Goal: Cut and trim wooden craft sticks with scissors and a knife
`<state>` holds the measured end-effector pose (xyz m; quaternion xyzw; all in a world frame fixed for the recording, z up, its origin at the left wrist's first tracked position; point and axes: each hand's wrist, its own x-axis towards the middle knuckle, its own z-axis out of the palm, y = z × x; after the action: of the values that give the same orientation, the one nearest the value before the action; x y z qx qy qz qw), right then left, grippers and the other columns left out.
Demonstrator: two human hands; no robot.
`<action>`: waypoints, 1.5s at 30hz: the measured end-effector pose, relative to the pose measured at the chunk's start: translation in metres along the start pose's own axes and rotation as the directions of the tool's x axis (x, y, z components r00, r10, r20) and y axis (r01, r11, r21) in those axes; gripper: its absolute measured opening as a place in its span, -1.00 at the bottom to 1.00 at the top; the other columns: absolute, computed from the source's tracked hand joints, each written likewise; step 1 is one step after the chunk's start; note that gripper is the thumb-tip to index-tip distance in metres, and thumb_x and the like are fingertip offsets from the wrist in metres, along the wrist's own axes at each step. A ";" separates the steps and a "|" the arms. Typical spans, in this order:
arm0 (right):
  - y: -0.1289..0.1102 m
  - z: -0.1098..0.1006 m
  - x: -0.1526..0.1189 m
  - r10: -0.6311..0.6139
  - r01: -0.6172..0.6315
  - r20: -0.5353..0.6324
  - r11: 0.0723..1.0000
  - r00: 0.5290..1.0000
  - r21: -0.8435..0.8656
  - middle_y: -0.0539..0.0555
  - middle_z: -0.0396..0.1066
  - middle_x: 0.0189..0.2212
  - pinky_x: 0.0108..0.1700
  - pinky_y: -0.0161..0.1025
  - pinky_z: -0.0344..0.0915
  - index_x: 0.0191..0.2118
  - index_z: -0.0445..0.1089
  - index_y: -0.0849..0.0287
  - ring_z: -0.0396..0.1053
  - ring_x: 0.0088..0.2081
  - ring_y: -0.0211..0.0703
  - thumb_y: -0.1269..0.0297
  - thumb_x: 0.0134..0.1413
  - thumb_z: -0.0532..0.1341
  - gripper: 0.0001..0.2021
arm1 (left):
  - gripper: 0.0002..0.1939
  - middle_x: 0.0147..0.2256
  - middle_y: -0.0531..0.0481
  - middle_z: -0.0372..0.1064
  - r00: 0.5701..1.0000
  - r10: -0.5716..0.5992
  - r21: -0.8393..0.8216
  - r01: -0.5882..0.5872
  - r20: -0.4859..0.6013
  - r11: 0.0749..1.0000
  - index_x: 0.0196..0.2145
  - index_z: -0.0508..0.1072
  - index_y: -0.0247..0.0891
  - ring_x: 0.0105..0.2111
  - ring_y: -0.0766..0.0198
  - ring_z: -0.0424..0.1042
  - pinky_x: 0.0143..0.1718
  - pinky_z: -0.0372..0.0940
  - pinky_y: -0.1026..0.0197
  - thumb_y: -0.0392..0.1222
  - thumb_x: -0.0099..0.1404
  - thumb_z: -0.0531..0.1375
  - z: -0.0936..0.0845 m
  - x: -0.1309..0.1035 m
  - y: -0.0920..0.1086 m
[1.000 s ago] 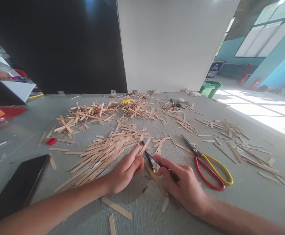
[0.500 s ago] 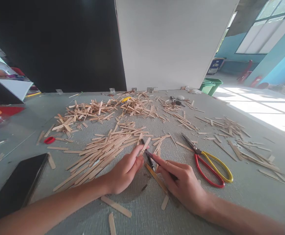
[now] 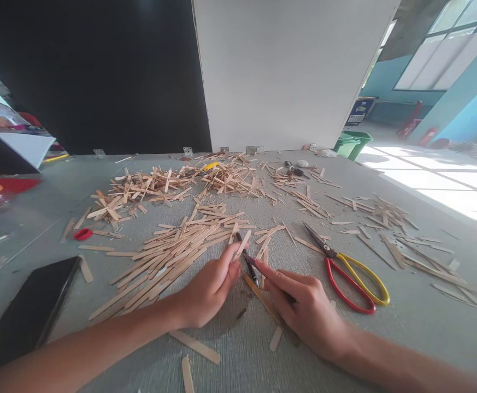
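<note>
My left hand point(image 3: 211, 286) pinches a short piece of wooden craft stick point(image 3: 243, 242) between thumb and forefinger, tilted up. Closed around a dark slim tool, my right hand point(image 3: 304, 303) brings the tool's tip close to that piece; its kind I cannot make out, and the palm hides most of it. Between the hands lies a black pen-like object point(image 3: 253, 273). Beside it, a yellowish flat strip point(image 3: 261, 297) runs partly under my right hand. Scissors point(image 3: 339, 256) with one red and one yellow handle lie to the right of that hand.
Many craft sticks point(image 3: 172, 262) lie left of my hands, and a tangled heap point(image 3: 222, 177) sits farther back. More sticks point(image 3: 435, 262) are scattered right. A black phone point(image 3: 29, 305), red ring point(image 3: 83, 234) and keys point(image 3: 293, 169) rest on the grey table. Upright panels point(image 3: 287, 76) stand behind.
My right hand and the dark tool have shifted very slightly at the stick piece. My left hand keeps nearly the same place and grip.
</note>
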<state>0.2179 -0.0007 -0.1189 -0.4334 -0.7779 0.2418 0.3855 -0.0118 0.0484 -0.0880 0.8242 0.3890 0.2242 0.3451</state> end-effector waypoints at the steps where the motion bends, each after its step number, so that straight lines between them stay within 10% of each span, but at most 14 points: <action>1: 0.000 0.000 -0.001 -0.018 0.018 -0.003 1.000 1.000 -0.013 0.05 0.46 -0.41 -0.41 -0.30 0.34 0.34 0.38 0.25 0.36 -0.48 -0.26 0.29 0.51 0.03 -0.57 | -0.52 -0.54 0.18 0.22 0.999 -0.015 0.008 0.014 0.033 1.000 0.37 0.11 -0.30 -0.54 0.24 0.30 -0.45 0.18 0.23 -0.05 0.64 -0.17 0.000 0.000 -0.001; 12: -0.003 0.002 -0.004 -0.121 0.120 0.011 0.972 0.993 -0.202 0.16 0.49 -0.42 -0.46 -0.25 0.34 0.30 0.37 0.51 0.40 -0.51 -0.19 0.30 0.55 -0.05 -0.53 | -0.55 -0.67 0.31 -0.02 1.000 0.015 0.124 -0.019 0.026 0.992 0.31 0.08 -0.39 -0.72 0.28 0.10 -0.60 -0.13 0.24 -0.13 0.59 -0.16 0.011 0.001 -0.011; 30: -0.011 -0.007 0.013 0.204 -0.215 0.090 0.968 0.975 0.129 -0.11 0.05 -0.63 -0.60 -0.29 -0.13 0.18 0.56 0.30 -0.12 -0.57 -0.30 0.27 0.37 0.10 -0.57 | -0.57 -0.64 0.29 0.04 0.996 0.040 0.094 -0.047 0.076 0.994 0.31 0.09 -0.35 -0.69 0.29 0.11 -0.59 -0.06 0.26 -0.17 0.59 -0.13 0.008 0.003 -0.009; 39: -0.006 -0.002 0.008 0.095 -0.097 0.022 0.988 0.995 0.119 -0.05 0.27 -0.55 -0.52 -0.28 0.04 0.19 0.55 0.30 0.04 -0.56 -0.30 0.31 0.39 0.07 -0.57 | -0.48 -0.54 0.20 0.14 0.999 -0.019 -0.038 0.020 0.026 0.999 0.32 0.29 -0.37 -0.59 0.33 0.12 -0.54 0.03 0.27 -0.02 0.61 -0.09 0.003 0.003 -0.003; 45: -0.006 -0.001 0.010 0.160 -0.157 -0.017 0.981 0.987 0.112 -0.05 0.31 -0.56 -0.53 -0.29 0.00 0.19 0.55 0.26 0.01 -0.56 -0.30 0.29 0.38 0.09 -0.58 | -0.36 -0.55 0.25 0.13 0.995 0.014 -0.094 -0.023 -0.097 0.995 0.49 -0.03 -0.39 -0.60 0.36 -0.01 -0.55 -0.04 0.29 -0.11 0.57 -0.02 0.010 0.001 -0.013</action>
<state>0.2122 0.0052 -0.1098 -0.4753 -0.7213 0.3086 0.3984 -0.0110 0.0516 -0.1036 0.7987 0.3865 0.2850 0.3626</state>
